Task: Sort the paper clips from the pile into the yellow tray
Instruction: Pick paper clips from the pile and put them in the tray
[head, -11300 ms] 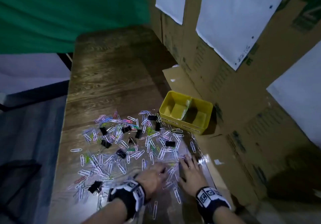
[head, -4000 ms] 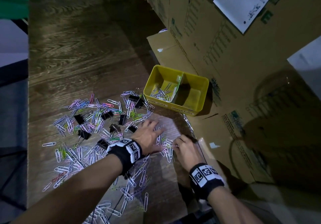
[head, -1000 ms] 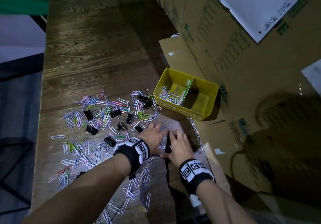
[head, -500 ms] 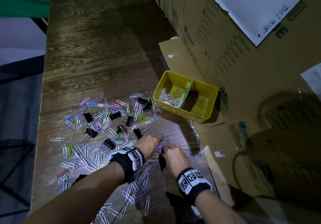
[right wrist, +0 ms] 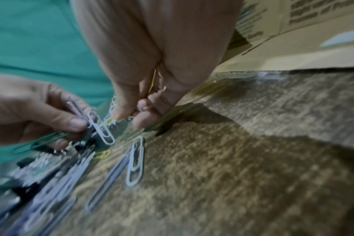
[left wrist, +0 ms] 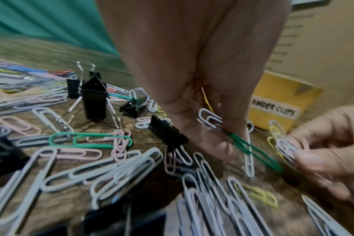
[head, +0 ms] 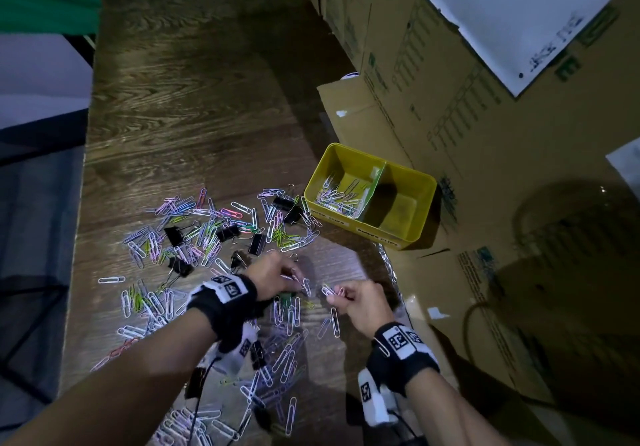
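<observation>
Loose coloured paper clips [head: 194, 238] mixed with black binder clips [head: 258, 243] lie spread over the wooden table. The yellow tray [head: 423, 208] stands at the far right, and its left compartment holds several paper clips [head: 337, 196]. My left hand [head: 294, 281] pinches a few paper clips, among them a white one [left wrist: 209, 119] and a green one [left wrist: 255, 153]. Just to its right, my right hand [head: 334, 295] grips a small bunch of paper clips [left wrist: 286, 149] in curled fingers [right wrist: 121, 110]. Both hands hover low over the table, close together, short of the tray.
Cardboard boxes [head: 485, 116] wall the table's right side behind the tray. More paper clips [head: 287, 352] lie under and between my forearms. The table's left edge [head: 85, 203] drops to the floor. Bare wood [head: 194, 99] stretches beyond the pile.
My hands lay on the table among the clips a second ago. Now both are off the surface and slightly apart, each holding paper clips.
</observation>
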The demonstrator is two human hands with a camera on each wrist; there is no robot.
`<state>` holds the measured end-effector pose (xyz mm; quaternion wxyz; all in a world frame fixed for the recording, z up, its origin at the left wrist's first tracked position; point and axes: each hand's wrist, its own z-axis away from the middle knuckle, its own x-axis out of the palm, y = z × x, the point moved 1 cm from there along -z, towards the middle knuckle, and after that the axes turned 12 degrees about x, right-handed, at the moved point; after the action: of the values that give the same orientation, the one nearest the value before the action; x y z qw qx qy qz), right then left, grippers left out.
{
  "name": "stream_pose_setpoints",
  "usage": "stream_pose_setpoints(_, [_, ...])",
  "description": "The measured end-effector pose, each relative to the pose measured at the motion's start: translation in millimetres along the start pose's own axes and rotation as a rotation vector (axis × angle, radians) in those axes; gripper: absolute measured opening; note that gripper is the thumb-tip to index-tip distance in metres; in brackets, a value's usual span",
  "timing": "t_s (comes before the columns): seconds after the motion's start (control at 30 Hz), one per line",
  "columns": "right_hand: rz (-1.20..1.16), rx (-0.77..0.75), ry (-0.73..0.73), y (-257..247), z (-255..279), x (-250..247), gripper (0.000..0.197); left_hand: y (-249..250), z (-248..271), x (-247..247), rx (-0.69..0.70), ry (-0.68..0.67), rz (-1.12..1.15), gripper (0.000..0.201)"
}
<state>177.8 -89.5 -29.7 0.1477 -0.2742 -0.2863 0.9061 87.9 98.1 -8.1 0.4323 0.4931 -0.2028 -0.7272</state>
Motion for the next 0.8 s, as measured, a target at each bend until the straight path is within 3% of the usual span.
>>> stream_pose_setpoints(0.13, [-0.288, -0.002, -0.019, -10.3, 10.4, -13.7, 0.018, 9.3, -0.1, -26.4, -0.034, -0.011, 0.372, 0.009])
stream_pose_setpoints(0.23, [-0.451, -0.046, 0.02, -25.6, 22.5, -28.3, 0.016, 32.4, -10.3, -57.8, 0.057, -0.009, 0.479, 0.009])
stream_pose_setpoints(0.4, [-0.584, -0.132, 0.1, -59.2, 34.8, -58.6, 0.026, 68.6, -51.9, -104.6, 0.165, 0.254, 0.555, 0.015])
stream_pose_setpoints(0.5, [-0.609, -0.235, 0.122, -84.7, 38.0, -78.4, 0.013, 82.8, -86.0, -108.1, 0.142, 0.367, 0.417, 0.007])
stream_pose_setpoints(0.63, [-0.559, -0.319, 0.176, -120.3, 29.3, -100.6, 0.012, 92.1, -114.6, -89.8, 0.089, 0.314, 0.071, 0.008])
stream_pose_setpoints(0.8, [-0.261, -0.244, 0.255, -146.0, -8.3, -116.2, 0.016, 90.7, -108.9, -77.5, 0.113, 0.25, -0.173, 0.032])
